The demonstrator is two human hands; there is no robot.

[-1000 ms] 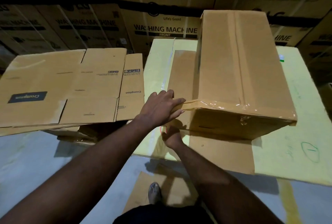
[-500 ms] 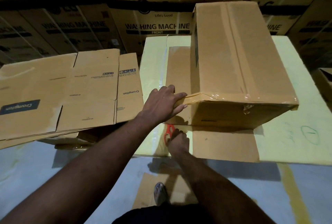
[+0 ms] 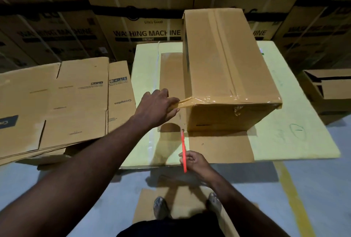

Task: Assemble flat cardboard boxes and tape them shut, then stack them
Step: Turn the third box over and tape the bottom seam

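Box (image 3: pixel 228 69): tape tail (image 3: pixel 187 102) off near-left corner, pinched between left hand (image 3: pixel 157 107) fingers. Right hand (image 3: pixel 195 160), curled round red cutter (image 3: pixel 183 147), now drawn back from that corner. Cut probably done; tail needs pressing down.

Thin red tool (image 3: pixel 183 145) in the right hand (image 3: pixel 197 162) is blurred; I cannot identify it. The left hand (image 3: pixel 156 106) covers the free end of the tape (image 3: pixel 187 101). Flat cardboard stack (image 3: pixel 57 103) runs off the left edge, open box (image 3: pixel 330 86) off the right.
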